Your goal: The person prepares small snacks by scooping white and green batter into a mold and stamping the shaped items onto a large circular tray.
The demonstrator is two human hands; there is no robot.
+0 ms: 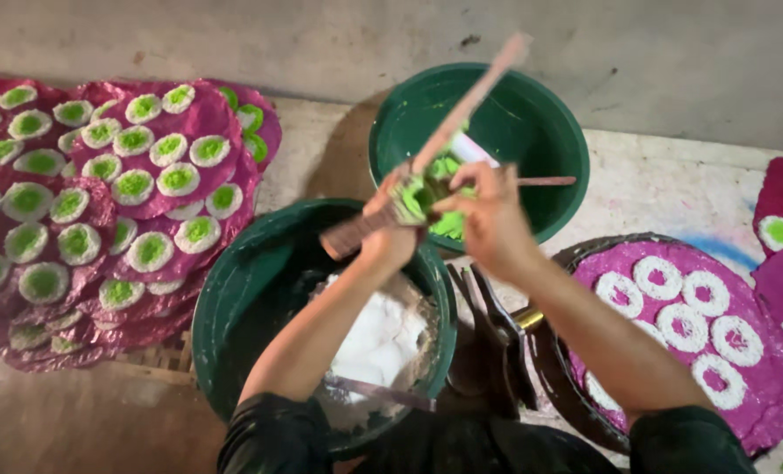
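My left hand [389, 230] grips a long flat wooden stick [461, 114] that slants up to the right, with a clump of green dough [419, 195] pressed against it. My right hand [490, 215] pinches the green dough from the right side. Both hands are raised above two green basins. The far basin [549, 132] holds more green dough [451, 225] at its near edge and a second thin stick [545, 182]. The near basin [233, 298] holds white dough [378, 338] in a clear plastic liner.
Stacked magenta trays [198, 114] of white rings filled with green lie at the left. A round magenta tray [743, 386] with several white rings with no green in them sits at the right, with more trays [782, 202] beyond it. A dark metal tool [492, 329] lies between the near basin and that tray.
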